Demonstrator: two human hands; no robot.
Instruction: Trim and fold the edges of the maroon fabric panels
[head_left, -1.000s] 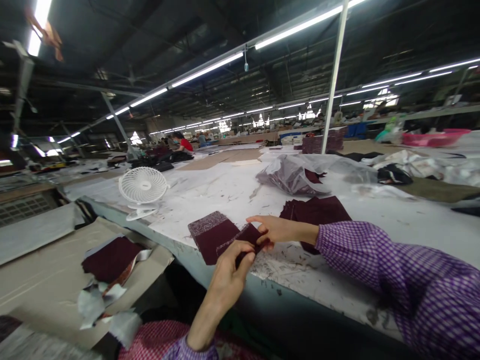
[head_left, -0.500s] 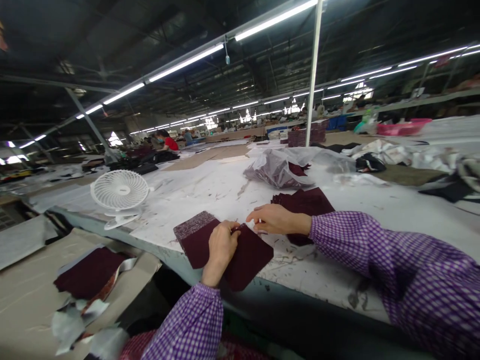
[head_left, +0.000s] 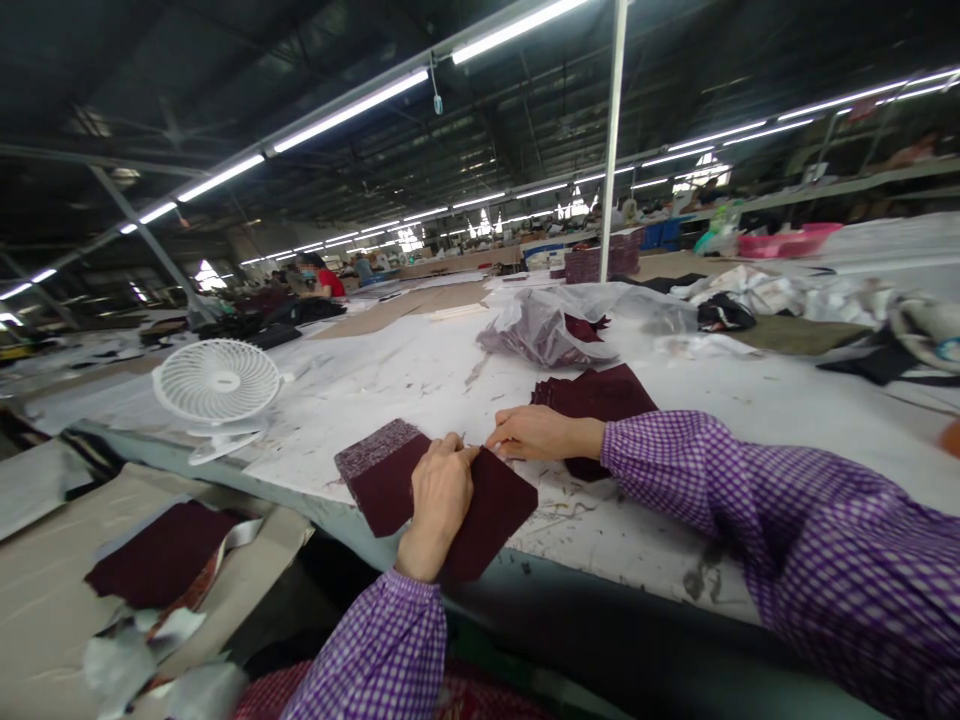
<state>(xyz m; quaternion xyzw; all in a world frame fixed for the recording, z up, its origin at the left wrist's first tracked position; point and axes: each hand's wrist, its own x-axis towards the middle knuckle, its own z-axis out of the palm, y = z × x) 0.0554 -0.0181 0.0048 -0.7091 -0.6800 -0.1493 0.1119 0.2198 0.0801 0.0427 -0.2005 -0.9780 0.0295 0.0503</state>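
My left hand (head_left: 439, 490) is closed on a dark maroon fabric piece (head_left: 496, 510), thumb and fingers near its top corner. The piece tilts over the table's front edge. My right hand (head_left: 536, 434) has its fingers pinched together at that same top corner; what lies between the fingertips is too small to make out. Left of my left hand lies another maroon fabric piece (head_left: 390, 490) with a speckled grey strip along its upper side. Behind my right hand sits a stack of maroon fabric pieces (head_left: 607, 392), partly covered by the hand and wrist.
A white fan (head_left: 217, 382) stands at the table's left edge. Beyond the stack lies a clear plastic bag (head_left: 525, 328) with maroon cloth inside. A metal pole (head_left: 611, 150) rises behind it. More maroon cloth (head_left: 161, 553) lies on a lower surface at left. A pink basin (head_left: 787, 240) is far right.
The view has shifted slightly, so most things sit a little further left. My right fingers have drawn closer together at the piece's top corner. My left hand keeps its hold.
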